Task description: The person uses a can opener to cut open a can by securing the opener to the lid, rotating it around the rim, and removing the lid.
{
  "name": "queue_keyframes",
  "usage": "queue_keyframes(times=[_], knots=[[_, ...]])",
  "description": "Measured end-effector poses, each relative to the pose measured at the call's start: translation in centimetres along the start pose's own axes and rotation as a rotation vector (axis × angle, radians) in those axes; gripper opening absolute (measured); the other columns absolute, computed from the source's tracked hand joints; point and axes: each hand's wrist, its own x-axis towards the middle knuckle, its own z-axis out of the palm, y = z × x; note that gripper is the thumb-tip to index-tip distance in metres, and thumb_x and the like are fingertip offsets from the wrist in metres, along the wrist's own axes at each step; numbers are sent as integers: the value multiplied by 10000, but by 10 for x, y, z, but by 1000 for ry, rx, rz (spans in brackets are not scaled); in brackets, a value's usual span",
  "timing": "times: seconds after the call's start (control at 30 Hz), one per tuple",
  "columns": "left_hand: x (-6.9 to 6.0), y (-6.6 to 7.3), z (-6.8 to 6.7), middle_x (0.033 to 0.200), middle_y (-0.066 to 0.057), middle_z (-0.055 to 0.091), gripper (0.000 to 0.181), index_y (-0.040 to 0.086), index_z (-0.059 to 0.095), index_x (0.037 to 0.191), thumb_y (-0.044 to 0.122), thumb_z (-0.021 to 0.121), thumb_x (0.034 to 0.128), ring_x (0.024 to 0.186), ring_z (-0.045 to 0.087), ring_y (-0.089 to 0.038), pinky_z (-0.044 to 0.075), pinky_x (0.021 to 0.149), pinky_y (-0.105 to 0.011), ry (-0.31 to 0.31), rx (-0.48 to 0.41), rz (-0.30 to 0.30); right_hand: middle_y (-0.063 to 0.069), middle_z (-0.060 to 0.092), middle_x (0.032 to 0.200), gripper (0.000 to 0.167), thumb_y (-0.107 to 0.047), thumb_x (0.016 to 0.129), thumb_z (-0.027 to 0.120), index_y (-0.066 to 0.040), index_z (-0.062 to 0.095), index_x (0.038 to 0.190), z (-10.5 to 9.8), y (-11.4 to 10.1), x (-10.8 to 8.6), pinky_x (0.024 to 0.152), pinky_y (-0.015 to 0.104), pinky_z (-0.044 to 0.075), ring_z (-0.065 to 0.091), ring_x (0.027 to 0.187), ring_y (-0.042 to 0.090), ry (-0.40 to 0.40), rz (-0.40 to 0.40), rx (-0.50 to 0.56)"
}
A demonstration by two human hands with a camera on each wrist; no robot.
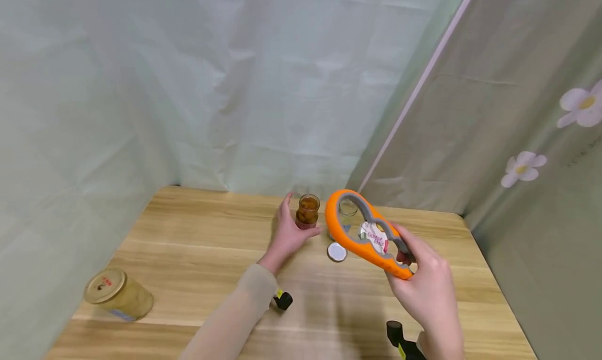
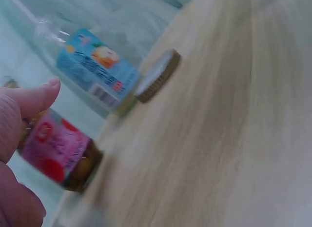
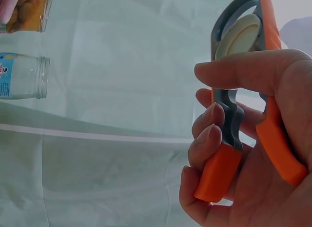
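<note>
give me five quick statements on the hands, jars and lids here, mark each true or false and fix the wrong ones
1. The right hand grips an orange and grey tool. True.
2. The jar nearest the left hand is capped. False: the brown-filled jar by the left hand has an open mouth.
3. The blue-labelled jar has no lid on. True.
4. The jar at the head view's far left is open. False: that pale-filled jar wears a gold lid.
5. A white-faced lid lies on the table. True.
</note>
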Motion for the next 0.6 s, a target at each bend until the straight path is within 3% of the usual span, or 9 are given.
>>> queue_keyframes(times=[0.2,0.43,0.6], knots=[[-17,9,-18,1772,-35,143,1371,355,107,1709,330,1037,703,1601,205,-368,242,1246,-629,33,-63,-38,-85,603,836,688,99,708,817,-186,745,1331,0,1,-1,672,133,441,589,727,140,-8,12,-24],[-28,21,-27,1766,-28,138,1314,355,126,1706,327,1016,740,1610,157,-346,186,1254,-649,17,-204,-38,-93,603,840,695,90,706,829,-182,740,1339,3,4,-3,662,149,442,572,733,107,-26,6,-26],[-33,30,-34,1725,-123,217,939,214,295,1665,241,872,926,1571,208,-435,205,1253,-635,6,-280,-61,-102,594,832,681,74,706,843,-182,745,1330,3,5,-4,653,167,435,568,730,109,-23,14,-39]])
